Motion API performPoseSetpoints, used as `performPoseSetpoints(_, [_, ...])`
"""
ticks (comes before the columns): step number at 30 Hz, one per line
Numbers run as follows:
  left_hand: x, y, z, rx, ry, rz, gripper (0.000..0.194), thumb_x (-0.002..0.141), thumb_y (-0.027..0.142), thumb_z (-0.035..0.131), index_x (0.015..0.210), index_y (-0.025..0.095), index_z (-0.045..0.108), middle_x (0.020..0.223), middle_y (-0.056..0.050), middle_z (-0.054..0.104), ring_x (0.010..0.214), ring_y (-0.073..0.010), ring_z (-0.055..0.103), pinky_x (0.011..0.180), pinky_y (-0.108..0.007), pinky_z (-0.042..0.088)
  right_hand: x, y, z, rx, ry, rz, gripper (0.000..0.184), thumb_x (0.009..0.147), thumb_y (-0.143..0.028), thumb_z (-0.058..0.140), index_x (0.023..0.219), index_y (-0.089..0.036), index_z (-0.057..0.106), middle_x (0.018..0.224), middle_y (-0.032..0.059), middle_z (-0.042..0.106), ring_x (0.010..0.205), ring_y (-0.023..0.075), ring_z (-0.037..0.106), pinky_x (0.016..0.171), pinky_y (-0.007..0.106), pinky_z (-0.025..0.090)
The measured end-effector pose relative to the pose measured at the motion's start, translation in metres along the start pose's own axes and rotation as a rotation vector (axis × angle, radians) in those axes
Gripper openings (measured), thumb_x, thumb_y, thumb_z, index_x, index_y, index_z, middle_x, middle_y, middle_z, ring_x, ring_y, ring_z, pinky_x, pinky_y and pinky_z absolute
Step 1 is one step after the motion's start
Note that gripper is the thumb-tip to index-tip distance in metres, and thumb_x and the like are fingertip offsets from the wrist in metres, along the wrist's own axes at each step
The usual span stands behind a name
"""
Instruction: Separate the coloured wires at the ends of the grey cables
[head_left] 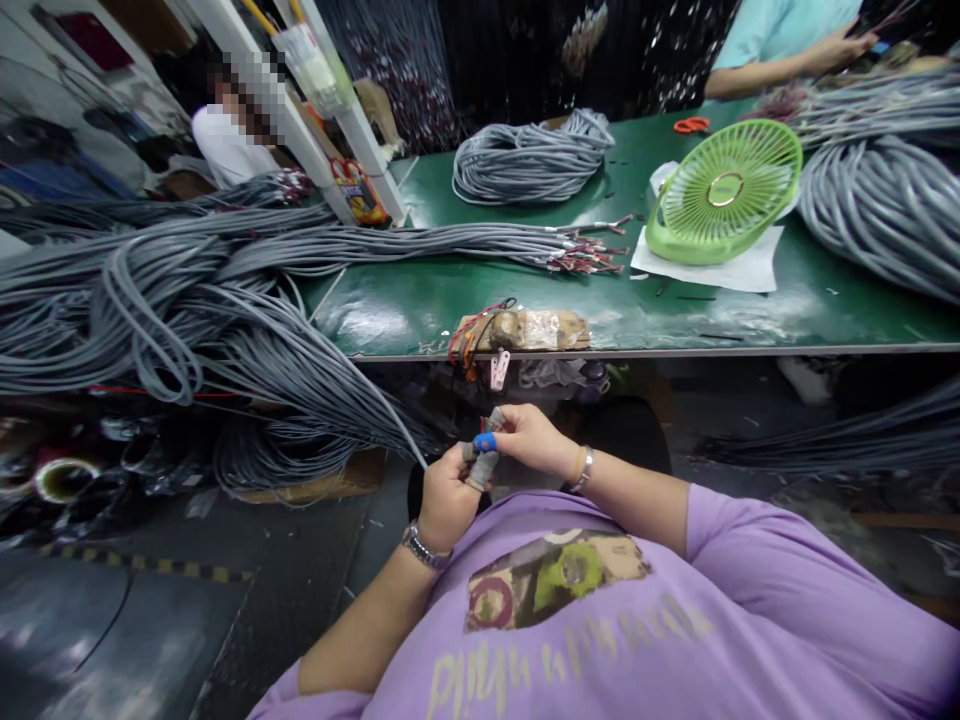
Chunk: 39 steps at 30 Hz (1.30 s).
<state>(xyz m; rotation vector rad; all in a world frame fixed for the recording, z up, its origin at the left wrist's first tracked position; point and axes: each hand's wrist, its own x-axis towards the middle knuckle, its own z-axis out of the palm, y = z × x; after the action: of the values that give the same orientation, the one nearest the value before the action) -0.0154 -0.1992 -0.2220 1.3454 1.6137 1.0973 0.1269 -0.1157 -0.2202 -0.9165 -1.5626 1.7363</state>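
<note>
In front of my body, below the table edge, both hands meet around the end of a grey cable (401, 432). My left hand (450, 487) is closed on this cable, which runs up left to a large bundle (262, 325). My right hand (536, 440) pinches at the cable's end, its fingertips against those of the left hand. A little green and red wire shows between the fingers; the rest of the end is hidden. Several fingers wear grey covers, and one has a blue band.
A wooden block (555, 330) with wires and a white clip (500, 370) lies at the green table's (420, 310) edge. Behind are stripped cable ends (589, 252), a coil (529, 160), a green fan (724, 190) and orange scissors (691, 125). Two other people sit beyond.
</note>
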Motion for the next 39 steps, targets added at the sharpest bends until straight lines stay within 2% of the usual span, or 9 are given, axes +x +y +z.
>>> performPoseSetpoints(4, [0.004, 0.002, 0.003, 0.153, -0.01, 0.091, 0.018, 0.071, 0.03, 0.073, 0.061, 0.02, 0.063, 0.058, -0.002, 0.061, 0.058, -0.0153, 0.058, 0.057, -0.023, 0.046, -0.003, 0.001, -0.008, 0.025, 0.038, 0.05, 0.045, 0.055, -0.05, 0.081, 0.057, -0.016, 0.052, 0.051, -0.0062, 0.046, 0.051, 0.0067, 0.037, 0.048, 0.021, 0.032])
performPoseSetpoints(9, [0.014, 0.005, 0.012, -0.214, -0.158, -0.158, 0.026, 0.08, 0.043, 0.064, 0.078, 0.017, 0.066, 0.061, -0.003, 0.066, 0.051, -0.0151, 0.061, 0.054, -0.026, 0.051, 0.001, -0.002, -0.011, 0.106, 0.036, 0.022, 0.04, 0.06, -0.049, 0.078, 0.064, -0.016, 0.056, 0.055, -0.0046, 0.051, 0.052, 0.0078, 0.042, 0.05, 0.022, 0.033])
performPoseSetpoints(12, [0.018, 0.007, 0.02, -0.471, -0.067, -0.286, 0.032, 0.075, 0.046, 0.068, 0.078, 0.015, 0.062, 0.056, -0.001, 0.064, 0.045, -0.0131, 0.059, 0.049, -0.025, 0.05, 0.003, 0.0, -0.012, 0.18, 0.034, 0.019, 0.037, 0.063, -0.048, 0.076, 0.072, -0.015, 0.06, 0.057, -0.0044, 0.052, 0.05, 0.0074, 0.042, 0.048, 0.022, 0.033])
performPoseSetpoints(15, [0.018, 0.008, 0.025, -0.577, 0.025, -0.313, 0.035, 0.069, 0.046, 0.073, 0.075, 0.014, 0.061, 0.055, 0.0, 0.064, 0.041, -0.0112, 0.057, 0.044, -0.022, 0.046, 0.002, 0.007, -0.012, 0.205, 0.064, 0.01, 0.037, 0.063, -0.047, 0.076, 0.073, -0.015, 0.06, 0.059, -0.0042, 0.053, 0.051, 0.0072, 0.042, 0.049, 0.022, 0.034])
performPoseSetpoints(20, [0.015, 0.001, 0.027, -0.559, 0.137, -0.251, 0.033, 0.072, 0.045, 0.071, 0.074, 0.013, 0.061, 0.059, -0.001, 0.065, 0.041, -0.0089, 0.055, 0.036, -0.018, 0.035, -0.001, 0.017, -0.008, 0.18, 0.089, 0.006, 0.041, 0.06, -0.048, 0.08, 0.07, -0.016, 0.058, 0.062, -0.0027, 0.056, 0.056, 0.0092, 0.047, 0.057, 0.025, 0.04])
performPoseSetpoints(25, [0.015, -0.007, 0.026, -0.531, 0.185, -0.148, 0.028, 0.078, 0.04, 0.066, 0.071, 0.014, 0.06, 0.057, 0.001, 0.061, 0.038, -0.0052, 0.05, 0.034, -0.016, 0.027, -0.008, 0.019, -0.009, 0.134, -0.066, -0.029, 0.04, 0.065, -0.05, 0.077, 0.068, -0.016, 0.057, 0.064, -0.0015, 0.058, 0.061, 0.011, 0.05, 0.061, 0.026, 0.042])
performPoseSetpoints(30, [0.012, -0.01, 0.023, -0.473, 0.13, -0.177, 0.029, 0.08, 0.042, 0.064, 0.073, 0.015, 0.061, 0.058, 0.0, 0.063, 0.036, -0.0048, 0.049, 0.033, -0.016, 0.024, -0.006, 0.009, -0.022, 0.014, -0.016, -0.005, 0.034, 0.074, -0.049, 0.068, 0.078, -0.016, 0.06, 0.068, -0.0007, 0.059, 0.06, 0.0101, 0.049, 0.055, 0.023, 0.04])
performPoseSetpoints(33, [0.01, -0.011, 0.022, -0.372, 0.07, -0.163, 0.029, 0.08, 0.043, 0.064, 0.072, 0.015, 0.062, 0.058, 0.0, 0.064, 0.037, -0.0057, 0.049, 0.035, -0.017, 0.028, 0.001, 0.002, -0.025, 0.085, -0.082, 0.044, 0.035, 0.072, -0.045, 0.07, 0.09, -0.016, 0.061, 0.081, 0.0019, 0.063, 0.066, 0.0108, 0.054, 0.054, 0.022, 0.041])
performPoseSetpoints(39, [0.011, -0.006, 0.02, -0.244, -0.125, -0.167, 0.028, 0.08, 0.038, 0.063, 0.064, 0.015, 0.06, 0.052, 0.0, 0.062, 0.035, -0.0067, 0.049, 0.037, -0.018, 0.032, 0.007, 0.003, -0.022, 0.034, -0.181, 0.041, 0.021, 0.071, -0.033, 0.069, 0.075, -0.015, 0.058, 0.063, -0.0031, 0.055, 0.056, 0.0082, 0.046, 0.052, 0.021, 0.038])
